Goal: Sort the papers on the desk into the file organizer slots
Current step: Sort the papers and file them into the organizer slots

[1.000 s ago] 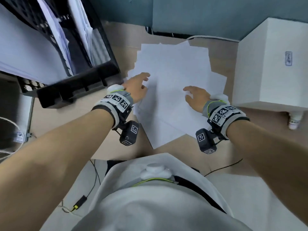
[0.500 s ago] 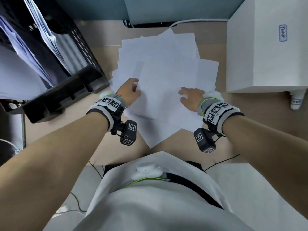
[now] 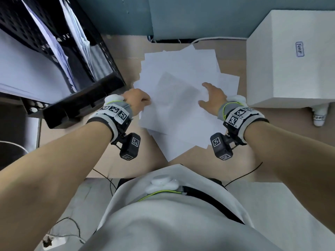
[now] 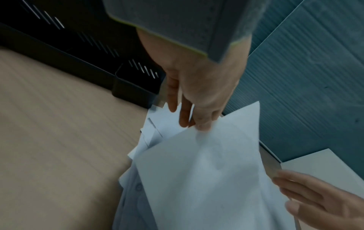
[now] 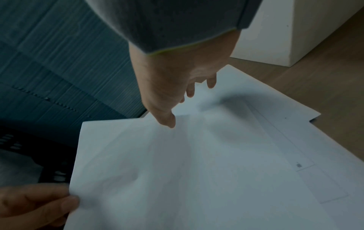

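A loose pile of white papers [image 3: 181, 66] lies on the wooden desk. Just above it hangs one top sheet [image 3: 174, 105], held between both hands. My left hand [image 3: 137, 99] pinches its left edge with thumb and fingers [image 4: 199, 124]. At the right edge my right hand [image 3: 212, 98] lays its thumb [image 5: 169, 121] on the sheet, with the fingers past the edge over the pile. The black mesh file organizer [image 3: 81, 98] stands at the left, with papers upright in its slots.
A white box [image 3: 290, 69] stands close to the right of the pile, with a small white bottle [image 3: 320, 115] lying at its near edge. A teal partition [image 3: 181, 15] closes the back. Thin cables [image 3: 244, 174] run along the desk's near edge.
Both hands lay flat on the pile a second ago. They now grip the edges of the top sheet, which has lifted off the pile. The right hand has moved further forward.
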